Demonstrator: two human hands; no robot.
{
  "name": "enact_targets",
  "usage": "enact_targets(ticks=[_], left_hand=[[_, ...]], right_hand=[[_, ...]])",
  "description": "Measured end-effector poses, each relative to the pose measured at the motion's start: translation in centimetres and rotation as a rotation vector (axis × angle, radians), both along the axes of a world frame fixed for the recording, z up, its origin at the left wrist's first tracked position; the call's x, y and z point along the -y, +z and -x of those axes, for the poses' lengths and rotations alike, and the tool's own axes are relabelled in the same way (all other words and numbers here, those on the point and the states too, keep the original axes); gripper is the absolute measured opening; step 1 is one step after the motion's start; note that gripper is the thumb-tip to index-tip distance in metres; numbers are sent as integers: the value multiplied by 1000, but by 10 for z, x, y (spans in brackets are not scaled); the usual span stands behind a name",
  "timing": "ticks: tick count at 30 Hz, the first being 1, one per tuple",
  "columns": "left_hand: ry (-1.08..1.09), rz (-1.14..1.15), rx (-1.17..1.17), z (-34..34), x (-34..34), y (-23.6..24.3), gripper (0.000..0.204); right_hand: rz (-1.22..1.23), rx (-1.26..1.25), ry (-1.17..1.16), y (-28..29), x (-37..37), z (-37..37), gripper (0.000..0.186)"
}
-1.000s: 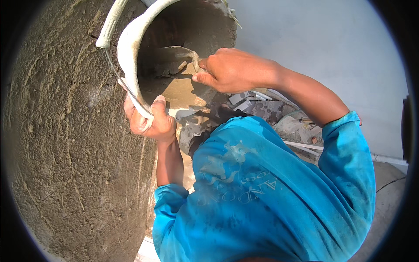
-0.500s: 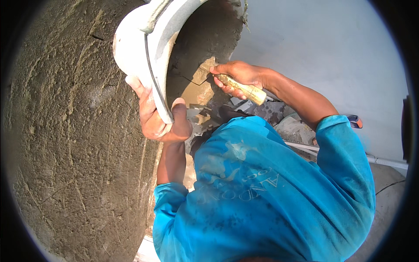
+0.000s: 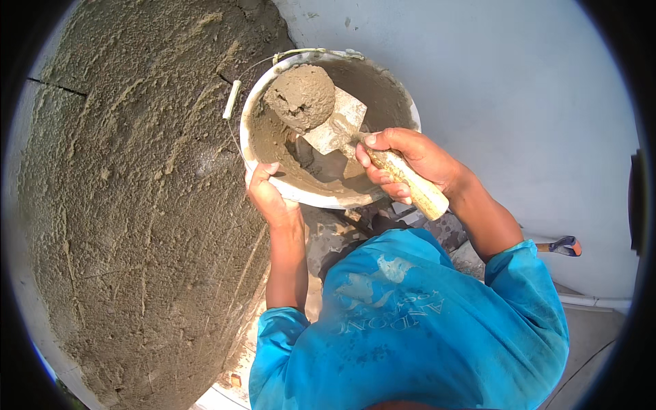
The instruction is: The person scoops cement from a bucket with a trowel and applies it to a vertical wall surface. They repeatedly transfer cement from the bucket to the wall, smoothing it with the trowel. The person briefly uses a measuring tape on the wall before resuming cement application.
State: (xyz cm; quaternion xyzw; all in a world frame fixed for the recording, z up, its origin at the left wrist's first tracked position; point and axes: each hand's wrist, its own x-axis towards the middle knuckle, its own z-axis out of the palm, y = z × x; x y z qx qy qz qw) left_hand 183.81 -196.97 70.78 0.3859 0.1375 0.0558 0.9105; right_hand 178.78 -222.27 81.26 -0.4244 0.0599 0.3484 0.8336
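"Wall (image 3: 137, 205) first, then work rightward. What's there?"

"Coarse grey-brown coat over most of it. Close by, a pale carrying grip (image 3: 231, 100) hangs outside the bucket (image 3: 321, 198), well apart from my fingers, so it shouldn't snag me."

"And your left hand?"

"My left hand (image 3: 273, 198) is clamped on the bucket's lower-left rim, thumb up over the lip. A firm hold there should check any tipping. I can't see what bears the base, so I wouldn't slacken it."

"Where's the mortar?"

"The mound of mortar (image 3: 301, 98) sits above the bucket's mouth, on the front of the trowel (image 3: 350, 111). It's heaped toward the far end, so I'd call the load nose-heavy: blade level, wrist slow, no jerk, or it may slide off. Steadying it over the mouth makes sense, since any drips drop back in."

"How are you gripping the trowel?"

"My right hand (image 3: 417, 160) is wrapped round its pale handle, thumb forward by the neck, butt end sticking out past the palm. That forward thumb should help me resist a roll. The handle looks smeared, so I'd squeeze evenly."

"Anything farther right?"

"A smooth pale wall (image 3: 519, 102), and an orange-ended tool (image 3: 566, 246) just beside my right sleeve (image 3: 509, 263). I'd mind my elbow there."
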Motion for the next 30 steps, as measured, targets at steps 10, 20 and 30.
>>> enact_targets(ticks=[10,20,30], left_hand=[[33,-75,-36,47,-29,-1,63],[-26,-63,-58,57,-25,-17,65],[89,-338,154,23,48,7,57]], right_hand=[[376,1107,-983,115,-120,-116,27],[953,1286,-846,105,-120,-226,36],[1209,542,526,-17,59,-16,36]])
